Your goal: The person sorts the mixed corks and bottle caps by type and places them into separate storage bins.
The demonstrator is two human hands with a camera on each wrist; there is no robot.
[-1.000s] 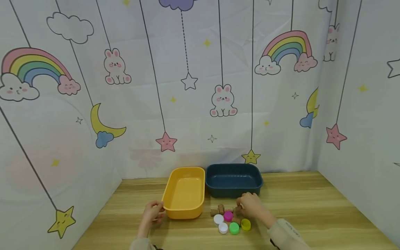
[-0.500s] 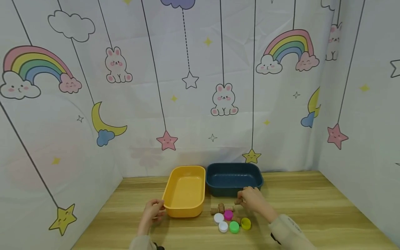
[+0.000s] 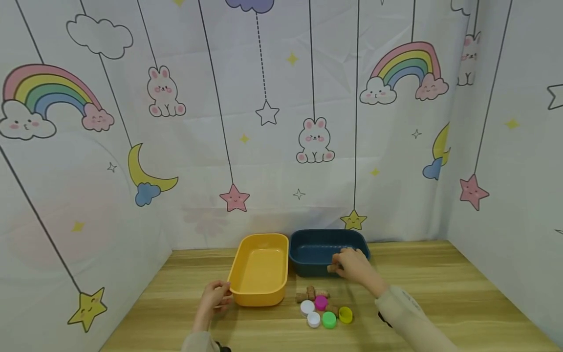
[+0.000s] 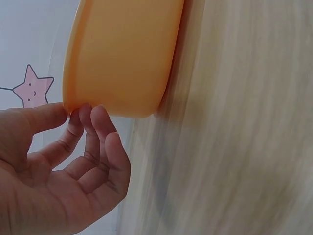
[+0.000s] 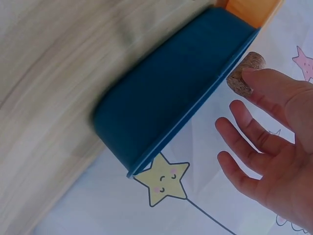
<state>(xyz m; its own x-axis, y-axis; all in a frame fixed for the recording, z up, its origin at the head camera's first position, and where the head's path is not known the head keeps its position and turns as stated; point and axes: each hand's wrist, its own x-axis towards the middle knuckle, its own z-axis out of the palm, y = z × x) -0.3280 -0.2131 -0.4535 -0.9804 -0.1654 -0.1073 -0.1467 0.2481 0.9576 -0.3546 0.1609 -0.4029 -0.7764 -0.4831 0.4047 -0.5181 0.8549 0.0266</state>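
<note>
My right hand (image 3: 353, 265) pinches a cork (image 5: 239, 82) between thumb and forefinger, its other fingers loosely bent. The cork is at the front rim of the dark blue tray (image 3: 327, 270), just above it in the right wrist view. At the near left corner of the yellow tray (image 3: 259, 299), my left hand (image 3: 215, 296) pinches the rim with thumb and fingertips, as the left wrist view (image 4: 117, 63) confirms. Several corks (image 3: 311, 293) lie on the table before the trays. Around them are bottle caps: white (image 3: 307, 308), magenta (image 3: 321, 303), green (image 3: 329, 320) and yellow (image 3: 345, 315).
Both trays stand side by side on a wood-grain table (image 3: 422, 293). A white printed cloth (image 3: 264, 161) hangs behind them, with similar cloth along the left and right sides.
My right hand has lifted the cork from the pile and carried it up and away to the blue tray's front rim. The left hand has stayed at the yellow tray's corner.
</note>
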